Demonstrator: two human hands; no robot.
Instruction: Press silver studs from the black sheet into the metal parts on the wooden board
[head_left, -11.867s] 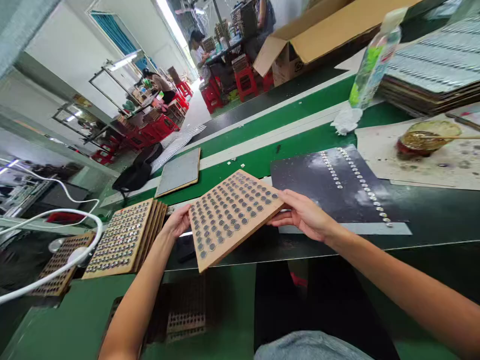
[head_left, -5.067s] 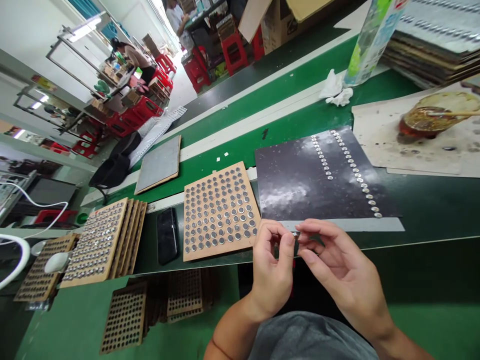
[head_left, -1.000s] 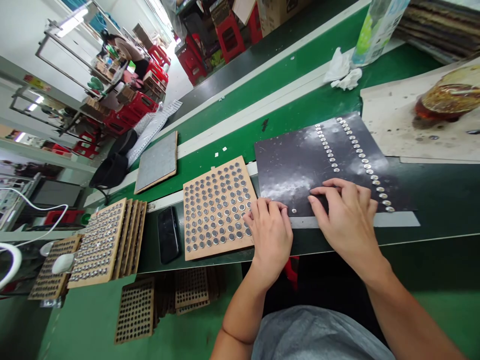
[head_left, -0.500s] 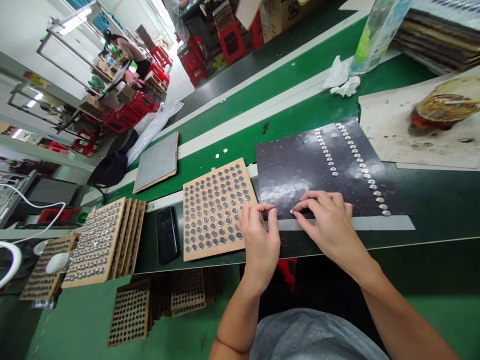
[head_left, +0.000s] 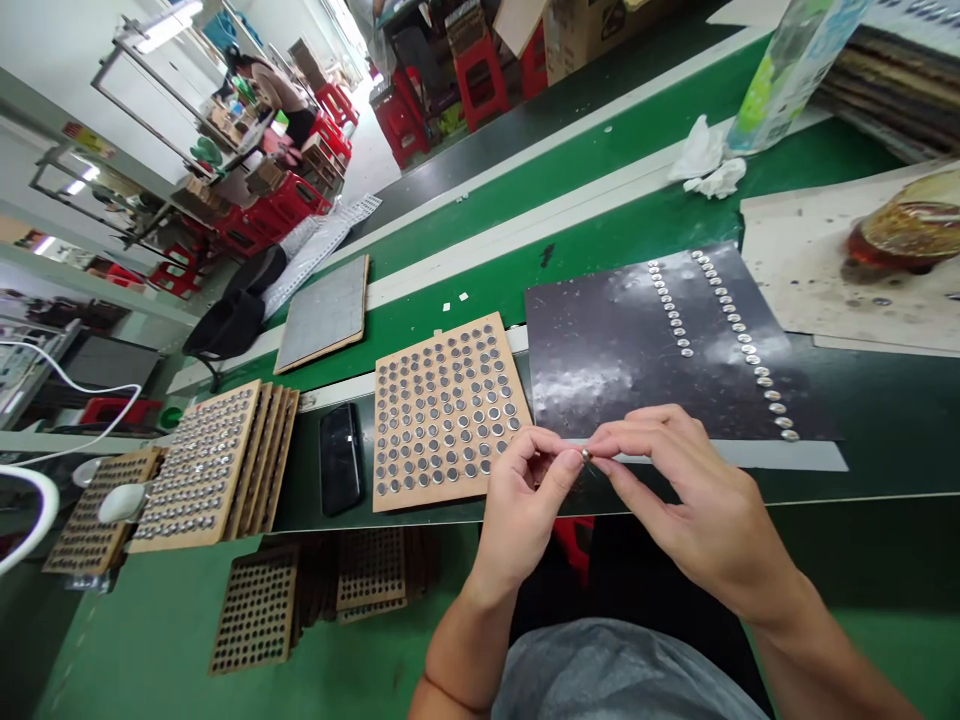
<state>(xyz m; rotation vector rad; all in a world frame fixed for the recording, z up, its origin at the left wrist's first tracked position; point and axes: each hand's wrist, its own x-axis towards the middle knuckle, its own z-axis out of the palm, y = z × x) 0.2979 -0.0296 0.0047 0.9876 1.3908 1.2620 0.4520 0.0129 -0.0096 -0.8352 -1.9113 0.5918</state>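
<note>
Stud (head_left: pixel 586 455) lifted in fingers (head_left: pixel 636 432), bottle label (head_left: pixel 814 65) unreadable

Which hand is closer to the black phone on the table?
The left hand. It's to the right of the phone, by the near corner of the board. The right hand is farther right, beyond the left one.

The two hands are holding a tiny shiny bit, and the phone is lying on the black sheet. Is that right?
Not quite: the phone isn't on the black sheet. The head view shows it on the dark table, left of the dotted board. The rest is right: the left hand and right hand hold the shiny bit.
</note>
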